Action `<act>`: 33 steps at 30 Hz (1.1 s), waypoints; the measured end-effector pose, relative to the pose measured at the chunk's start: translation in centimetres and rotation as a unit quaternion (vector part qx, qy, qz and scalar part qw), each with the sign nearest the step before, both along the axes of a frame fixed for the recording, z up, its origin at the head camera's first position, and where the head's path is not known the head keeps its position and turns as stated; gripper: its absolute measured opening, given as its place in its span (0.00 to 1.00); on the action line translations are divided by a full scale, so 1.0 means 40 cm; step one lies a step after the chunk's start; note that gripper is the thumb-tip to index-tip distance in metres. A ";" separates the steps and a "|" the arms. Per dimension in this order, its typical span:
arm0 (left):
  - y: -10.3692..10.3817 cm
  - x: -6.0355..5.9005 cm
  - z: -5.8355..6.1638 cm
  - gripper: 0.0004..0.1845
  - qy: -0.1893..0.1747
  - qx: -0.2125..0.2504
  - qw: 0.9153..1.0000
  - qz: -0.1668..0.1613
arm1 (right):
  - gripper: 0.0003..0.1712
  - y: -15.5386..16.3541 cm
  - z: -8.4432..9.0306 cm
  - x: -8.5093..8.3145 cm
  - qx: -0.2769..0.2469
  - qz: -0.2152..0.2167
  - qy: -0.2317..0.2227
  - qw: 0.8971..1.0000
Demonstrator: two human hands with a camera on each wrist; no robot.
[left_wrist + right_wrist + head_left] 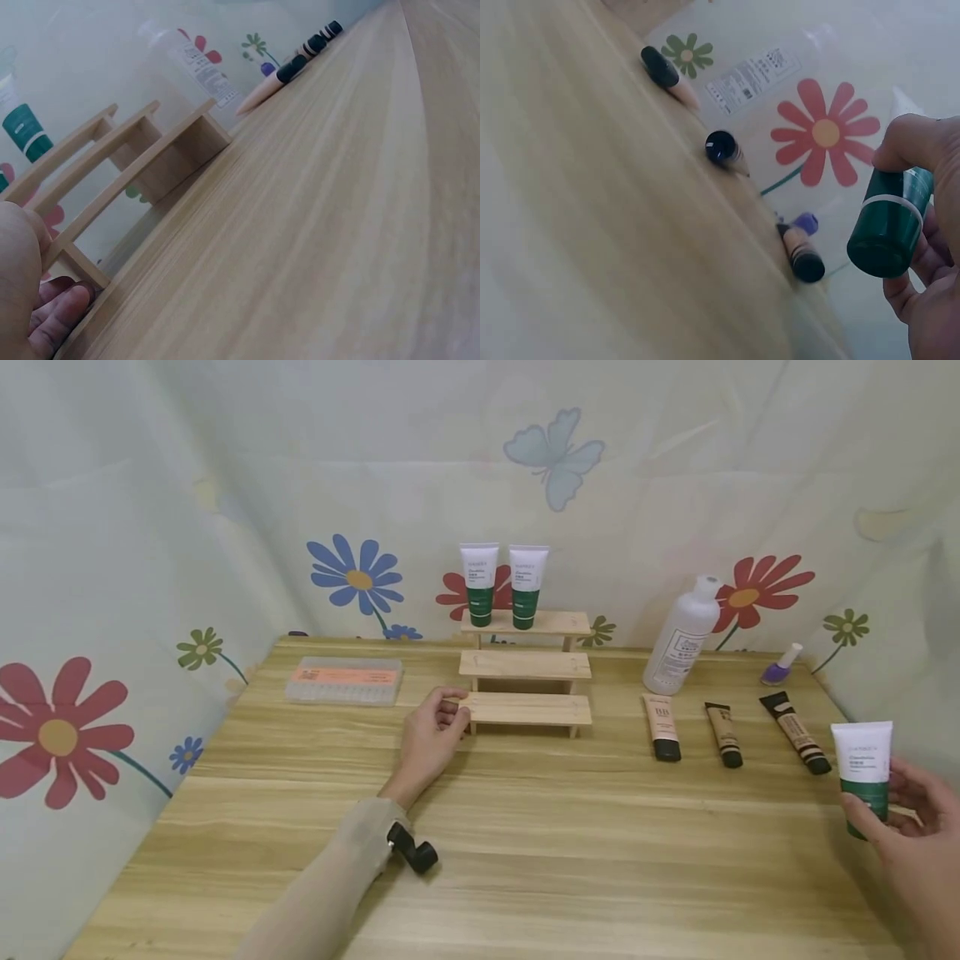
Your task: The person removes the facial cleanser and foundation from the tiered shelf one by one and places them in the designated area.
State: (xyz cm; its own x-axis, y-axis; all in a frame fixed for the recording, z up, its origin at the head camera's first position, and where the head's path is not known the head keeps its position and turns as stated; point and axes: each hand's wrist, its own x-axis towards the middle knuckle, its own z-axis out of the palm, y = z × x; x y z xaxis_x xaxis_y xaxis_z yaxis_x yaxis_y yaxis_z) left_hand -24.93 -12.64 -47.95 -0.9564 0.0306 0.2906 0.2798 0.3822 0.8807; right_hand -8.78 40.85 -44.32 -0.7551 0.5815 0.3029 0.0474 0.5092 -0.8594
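Note:
A small wooden three-step display stand (pixel 525 710) stands mid-table. Two white-and-green cosmetic tubes, a left one (pixel 480 585) and a right one (pixel 528 587), stand upright on its top step. My left hand (pixel 435 731) holds the left end of the lowest step, thumb and fingers about the edge; the left wrist view shows the fingers (pixel 64 315) beside the stand's leg. Off at the right, my right hand (pixel 918 827) grips a third white-and-green tube (pixel 862 764), cap down and raised above the table. In the right wrist view its green cap (pixel 881 244) is between thumb and fingers.
Right of the stand are a white bottle (pixel 681 639), a pink BB cream tube (pixel 662 727), a small tan tube (pixel 723 733), a black-and-tan tube (pixel 797 733) and a purple nail polish bottle (pixel 782 665). A clear plastic case (pixel 345 681) lies left. A flowered curtain hangs behind.

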 end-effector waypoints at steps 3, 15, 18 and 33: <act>0.000 0.000 0.002 0.13 -0.001 -0.001 1.000 -0.002 | 0.40 0.007 -0.030 0.027 0.015 -0.021 -0.020 0.999; -0.005 0.000 0.001 0.13 0.000 -0.003 1.000 0.001 | 0.40 0.030 -0.081 0.072 0.087 0.008 -0.085 0.993; -0.006 0.000 0.000 0.13 0.003 -0.004 1.000 0.001 | 0.40 0.028 -0.087 0.076 0.082 0.006 -0.078 0.994; -0.002 -0.001 0.001 0.13 -0.001 -0.001 1.000 -0.001 | 0.39 0.043 -0.103 0.082 0.114 0.035 -0.108 0.987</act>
State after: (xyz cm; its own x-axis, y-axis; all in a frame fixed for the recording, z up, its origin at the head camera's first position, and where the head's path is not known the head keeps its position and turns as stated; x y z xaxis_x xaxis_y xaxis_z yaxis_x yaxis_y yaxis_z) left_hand -24.96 -12.70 -47.93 -0.9569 0.0324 0.2887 0.2787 0.3838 0.8804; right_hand -5.49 42.55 -48.45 -0.8522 0.4609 0.2476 0.1752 0.6973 -0.6950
